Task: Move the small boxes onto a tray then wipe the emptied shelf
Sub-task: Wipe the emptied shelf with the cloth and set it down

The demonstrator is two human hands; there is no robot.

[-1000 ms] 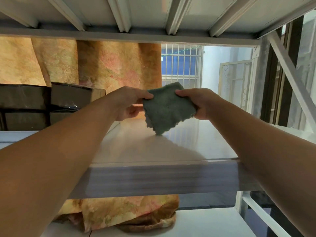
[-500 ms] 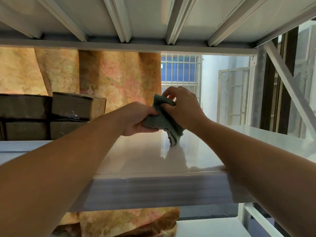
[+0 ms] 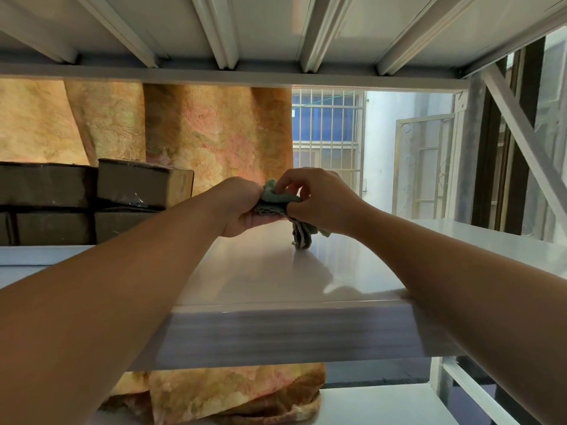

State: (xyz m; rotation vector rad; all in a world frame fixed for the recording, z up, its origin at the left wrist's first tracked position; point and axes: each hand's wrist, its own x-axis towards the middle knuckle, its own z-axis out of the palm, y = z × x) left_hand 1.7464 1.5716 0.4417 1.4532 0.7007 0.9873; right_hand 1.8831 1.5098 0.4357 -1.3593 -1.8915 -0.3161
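Over the middle of the white shelf [image 3: 276, 271], the left hand [image 3: 242, 210] and right hand [image 3: 325, 204] curl their fingers [image 3: 287, 182] tight round the grey-green cloth [image 3: 276, 198], apparently bunching it into a wiping pad, while brown boxes [image 3: 138, 185] sit stacked off the shelf's left.

One head-worn camera looks forward at shelf [image 3: 276, 271] level, close in, with the upper shelf's underside [image 3: 276, 26] overhead.
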